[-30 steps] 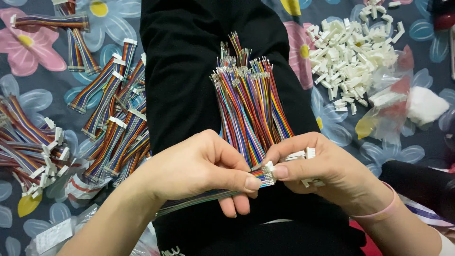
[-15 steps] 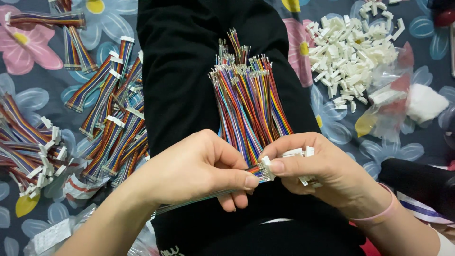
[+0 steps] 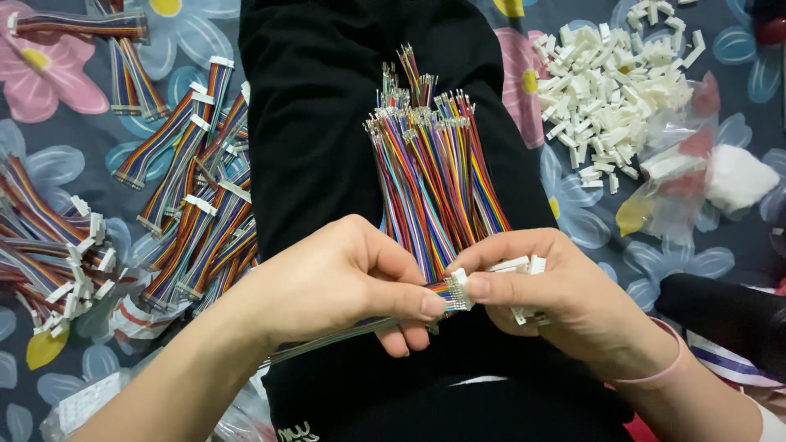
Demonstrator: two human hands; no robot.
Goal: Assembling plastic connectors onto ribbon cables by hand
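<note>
Fingertips of both hands meet on one flat rainbow ribbon cable and a small white connector housing.

Left hand has its grip pinched together on the ribbon cable, thumb and forefinger just behind the crimped ends; right hand has its grip clamped on the white connector housing at the cable tip, with a few spare housings tucked in the palm. To seat it well, I judge the wire ends should stay flat, in colour order and square to the housing, pushed evenly. Behind the hands a loose bundle of coloured wires lies on black cloth. Finished cables lie heaped at left, a pile of white housings at upper right, both on flowered fabric.
</note>
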